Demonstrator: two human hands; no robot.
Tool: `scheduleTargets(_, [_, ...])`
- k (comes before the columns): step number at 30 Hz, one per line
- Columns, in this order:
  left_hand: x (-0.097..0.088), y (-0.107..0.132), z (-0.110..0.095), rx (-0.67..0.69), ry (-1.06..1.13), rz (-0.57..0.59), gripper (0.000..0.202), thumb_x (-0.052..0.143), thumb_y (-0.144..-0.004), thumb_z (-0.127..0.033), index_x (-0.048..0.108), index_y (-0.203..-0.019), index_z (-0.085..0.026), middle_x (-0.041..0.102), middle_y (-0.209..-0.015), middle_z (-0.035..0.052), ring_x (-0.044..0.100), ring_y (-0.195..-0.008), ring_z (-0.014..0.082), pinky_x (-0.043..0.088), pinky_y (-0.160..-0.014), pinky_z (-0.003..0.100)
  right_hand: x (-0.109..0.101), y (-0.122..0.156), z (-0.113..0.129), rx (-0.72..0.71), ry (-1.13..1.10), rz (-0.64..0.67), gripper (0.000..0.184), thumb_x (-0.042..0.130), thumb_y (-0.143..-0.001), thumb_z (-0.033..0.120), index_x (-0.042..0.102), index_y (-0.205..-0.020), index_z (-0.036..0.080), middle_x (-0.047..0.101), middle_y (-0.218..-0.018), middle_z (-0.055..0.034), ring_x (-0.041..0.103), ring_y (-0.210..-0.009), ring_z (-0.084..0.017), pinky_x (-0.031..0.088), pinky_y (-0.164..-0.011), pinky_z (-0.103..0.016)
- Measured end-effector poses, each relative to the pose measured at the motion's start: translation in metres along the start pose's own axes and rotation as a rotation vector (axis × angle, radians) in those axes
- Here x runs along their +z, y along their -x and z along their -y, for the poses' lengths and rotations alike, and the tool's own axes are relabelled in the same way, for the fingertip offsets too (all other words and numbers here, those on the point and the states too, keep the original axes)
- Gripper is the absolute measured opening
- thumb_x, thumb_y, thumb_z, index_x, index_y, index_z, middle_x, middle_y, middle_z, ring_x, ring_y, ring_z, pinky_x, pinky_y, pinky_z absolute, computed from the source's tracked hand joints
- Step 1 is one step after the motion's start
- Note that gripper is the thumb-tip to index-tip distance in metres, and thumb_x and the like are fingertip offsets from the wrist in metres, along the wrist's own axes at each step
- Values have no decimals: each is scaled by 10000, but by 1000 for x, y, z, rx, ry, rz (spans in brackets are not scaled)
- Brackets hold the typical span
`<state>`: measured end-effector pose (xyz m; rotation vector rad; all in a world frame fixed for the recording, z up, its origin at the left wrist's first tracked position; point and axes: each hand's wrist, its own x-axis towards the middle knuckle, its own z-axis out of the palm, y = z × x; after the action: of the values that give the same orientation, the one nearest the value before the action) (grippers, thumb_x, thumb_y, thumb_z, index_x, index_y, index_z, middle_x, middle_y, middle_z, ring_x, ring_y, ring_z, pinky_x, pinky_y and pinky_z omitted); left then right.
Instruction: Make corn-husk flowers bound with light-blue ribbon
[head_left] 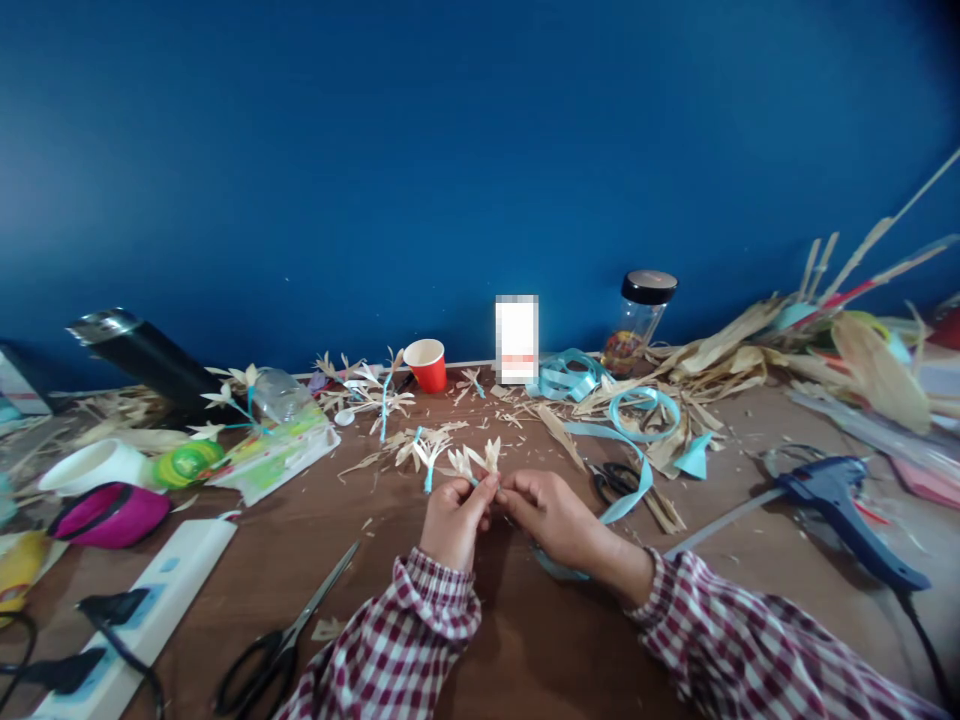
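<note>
A pale dried-husk flower (pixel 491 455) stands up from the fingertips of my left hand (pixel 454 525), which is closed in a pinch around its base. My right hand (pixel 551 515) is pinched shut against the left fingertips at the flower's lower end. What lies between the right fingers is hidden. Under the right hand and wrist runs a light blue ribbon (pixel 559 570). Just left of the held flower lie more husk flowers (pixel 429 450) with blue-wrapped stems. Scissors with black handles (pixel 616 482) lie beyond my right wrist, partly beneath the ribbon.
Open scissors (pixel 281 640) lie left of my left sleeve, near a white power strip (pixel 176 570). At right rests a blue glue gun (pixel 844 510). A red paper cup (pixel 427 368), a lidded jar (pixel 637 320) and dried husks (pixel 720 350) line the back.
</note>
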<state>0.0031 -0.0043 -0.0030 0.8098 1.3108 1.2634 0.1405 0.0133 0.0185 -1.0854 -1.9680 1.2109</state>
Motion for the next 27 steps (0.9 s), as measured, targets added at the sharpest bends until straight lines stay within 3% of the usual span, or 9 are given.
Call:
scheduleTargets(4, [-5, 0, -12, -189, 226, 146, 353, 745, -586, -430, 666, -701, -105, 448, -461, -47, 356, -407, 38, 240, -387, 166, -1, 0, 0, 52, -182, 27, 306, 465, -851, 369, 507, -643, 148, 430, -489, 56, 363, -449, -67, 277, -437, -182])
scheduleTargets(7, [-14, 0, -20, -208, 269, 339, 376, 768, -584, -364, 700, -869, -129, 510, -584, -7, 390, -493, 49, 305, -434, 164, -3, 0, 1, 110, -358, 85, 357, 488, -827, 448, 469, -622, 157, 386, -460, 71, 310, -395, -50, 221, -383, -177])
scheduleTargets(10, [-21, -1, -22, -216, 251, 465, 391, 781, -574, -339, 708, -906, -145, 529, -636, 8, 406, -546, 63, 343, -483, 175, -5, 2, 1, 188, -476, 146, 377, 507, -805, 490, 460, -626, 162, 364, -436, 87, 266, -345, -32, 172, -350, -172])
scheduleTargets(15, [-22, -2, -18, -211, 290, 442, 316, 802, -541, -337, 725, -776, -140, 566, -661, 23, 372, -525, 47, 307, -453, 166, -3, 4, 1, 215, -599, 176, 372, 534, -787, 494, 497, -657, 148, 367, -420, 95, 242, -329, -17, 145, -331, -156])
scheduleTargets(19, [-22, 0, -17, -251, 351, 486, 350, 834, -489, -305, 720, -777, -143, 544, -596, 5, 391, -517, 42, 303, -432, 140, -1, 6, 4, 233, -669, 191, 373, 559, -766, 509, 536, -726, 139, 363, -423, 103, 225, -331, -14, 149, -330, -149])
scheduleTargets(27, [-22, 1, -14, -257, 397, 447, 244, 838, -487, -254, 714, -665, -142, 590, -615, 18, 435, -503, 41, 339, -427, 133, 3, 8, 8, 206, -630, 173, 415, 564, -751, 529, 481, -627, 141, 398, -419, 86, 258, -337, -15, 151, -337, -160])
